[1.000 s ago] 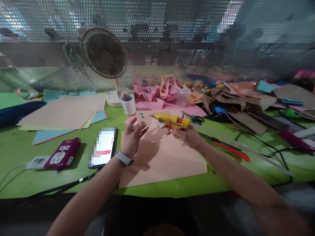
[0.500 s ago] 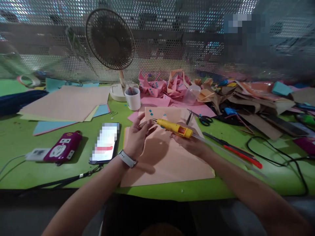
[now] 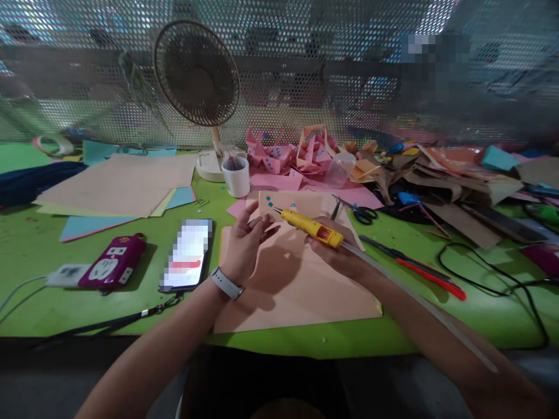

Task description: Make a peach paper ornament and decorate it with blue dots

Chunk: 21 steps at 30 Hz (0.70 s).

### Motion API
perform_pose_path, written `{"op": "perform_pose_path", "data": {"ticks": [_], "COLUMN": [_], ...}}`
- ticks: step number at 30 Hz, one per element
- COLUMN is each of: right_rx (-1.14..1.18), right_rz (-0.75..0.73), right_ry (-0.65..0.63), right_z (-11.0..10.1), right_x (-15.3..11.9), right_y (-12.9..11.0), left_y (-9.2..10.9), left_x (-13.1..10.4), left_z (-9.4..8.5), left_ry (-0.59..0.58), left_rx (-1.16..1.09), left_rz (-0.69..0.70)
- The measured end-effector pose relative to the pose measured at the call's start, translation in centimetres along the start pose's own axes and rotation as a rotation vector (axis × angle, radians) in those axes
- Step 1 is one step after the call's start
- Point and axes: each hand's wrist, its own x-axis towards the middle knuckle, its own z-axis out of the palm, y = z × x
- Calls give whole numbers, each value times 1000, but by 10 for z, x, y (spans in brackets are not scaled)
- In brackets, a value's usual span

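My right hand (image 3: 332,251) is closed round a yellow glue gun (image 3: 312,226), with a long clear glue stick (image 3: 406,286) trailing from its rear over my forearm. The gun's tip points left, close to my left fingers and a folded peach paper piece (image 3: 305,202) with small blue squares on it. My left hand (image 3: 248,238), a white watch on its wrist, has its fingers bent and pressed together at that piece's left edge; what they pinch is too small to name. Under both hands lies a large peach sheet (image 3: 301,297).
A phone (image 3: 187,255) and a purple power strip (image 3: 114,263) lie left. Behind stand a fan (image 3: 197,73), a white cup (image 3: 236,174) and pink paper shapes (image 3: 273,152). Scissors (image 3: 363,214), a red cutter (image 3: 430,278) and a black cable (image 3: 474,285) lie right.
The trailing glue stick has swung toward me, over my right forearm. The glue gun's tip has shifted slightly up. My left hand has hardly moved.
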Motion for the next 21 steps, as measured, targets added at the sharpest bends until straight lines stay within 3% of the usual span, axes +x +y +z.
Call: {"op": "perform_pose_path", "data": {"ticks": [21], "right_rx": [-118], "right_rz": [-111], "right_ry": [-54], "right_z": [-3], "right_x": [3], "right_y": [-1], "left_y": [0], "left_x": [-1], "left_z": [1], "left_ry": [-8], "left_rx": [23], "left_rz": [6]}}
